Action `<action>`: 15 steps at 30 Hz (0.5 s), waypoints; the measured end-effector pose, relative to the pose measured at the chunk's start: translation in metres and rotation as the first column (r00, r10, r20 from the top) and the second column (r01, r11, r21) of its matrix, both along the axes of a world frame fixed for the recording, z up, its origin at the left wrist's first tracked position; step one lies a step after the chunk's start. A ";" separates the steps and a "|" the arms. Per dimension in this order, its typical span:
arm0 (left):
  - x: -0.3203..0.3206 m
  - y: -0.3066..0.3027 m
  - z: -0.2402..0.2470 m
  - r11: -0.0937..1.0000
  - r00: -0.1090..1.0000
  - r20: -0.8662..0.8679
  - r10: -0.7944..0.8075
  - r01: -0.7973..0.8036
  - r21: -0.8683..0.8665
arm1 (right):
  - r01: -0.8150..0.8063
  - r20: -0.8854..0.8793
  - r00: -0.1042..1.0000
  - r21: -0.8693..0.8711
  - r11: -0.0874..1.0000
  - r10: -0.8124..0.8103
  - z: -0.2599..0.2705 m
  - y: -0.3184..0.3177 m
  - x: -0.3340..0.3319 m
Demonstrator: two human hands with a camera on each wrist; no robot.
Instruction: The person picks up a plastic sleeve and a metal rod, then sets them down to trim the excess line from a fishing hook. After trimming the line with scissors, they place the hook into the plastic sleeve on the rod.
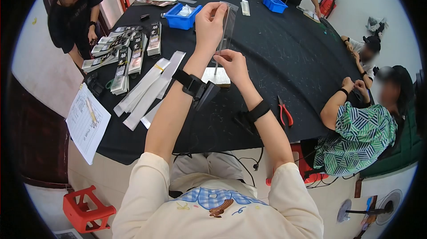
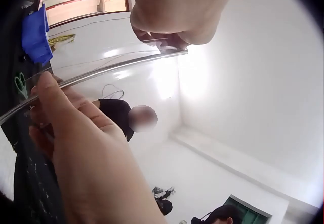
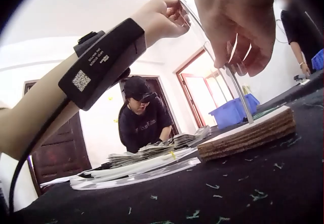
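A thin metal rod (image 3: 240,95) stands upright on a white-topped wooden block (image 3: 248,138) on the black-covered table. Alongside the rod runs a long, narrow clear plastic sleeve (image 1: 229,25). My left hand (image 1: 210,25), raised high, pinches the sleeve near the rod's top end. Lower down, my right hand (image 1: 235,66) pinches the sleeve's lower part with thumb and fingers close to the rod. In the left wrist view the rod (image 2: 121,68) slants between both hands. Whether the rod is inside the sleeve I cannot tell.
Flat white sleeves (image 1: 147,88) and stacks of printed packs (image 1: 129,54) lie left. Blue bins (image 1: 180,20) stand farther back. Red-handled pliers (image 1: 285,113) lie right of my right forearm. A paper sheet (image 1: 88,119) overhangs the left edge. Other people surround the table.
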State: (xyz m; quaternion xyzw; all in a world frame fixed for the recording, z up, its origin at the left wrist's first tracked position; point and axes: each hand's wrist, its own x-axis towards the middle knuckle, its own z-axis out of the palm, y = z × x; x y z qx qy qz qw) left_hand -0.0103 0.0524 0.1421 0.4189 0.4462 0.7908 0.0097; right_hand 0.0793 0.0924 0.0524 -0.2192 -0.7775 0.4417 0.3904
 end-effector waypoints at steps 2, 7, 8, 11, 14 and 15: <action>0.001 0.001 0.003 1.000 1.000 0.002 -0.003 0.003 0.023 | -0.001 -0.009 1.000 0.004 1.000 0.001 0.005 -0.001 0.001; 0.001 0.002 0.021 0.979 0.996 -0.081 0.033 -0.015 0.203 | -0.023 -0.015 1.000 0.073 0.997 0.024 0.021 -0.005 0.009; 0.003 -0.003 0.028 0.979 0.996 -0.081 0.033 -0.016 0.201 | -0.023 -0.015 1.000 0.071 0.997 0.024 0.024 -0.008 0.012; 0.003 -0.025 0.050 0.945 0.992 -0.099 0.075 -0.039 0.325 | 0.080 -0.101 0.993 0.170 0.982 -0.063 0.041 -0.020 0.026; 0.023 -0.061 0.075 0.921 0.989 -0.120 0.087 -0.034 0.389 | 0.279 -0.268 0.948 0.440 0.853 -0.172 0.076 -0.037 0.044; 0.025 -0.063 0.082 0.863 0.986 -0.136 0.096 -0.015 0.505 | 0.330 -0.308 0.931 0.493 0.805 -0.194 0.085 -0.038 0.047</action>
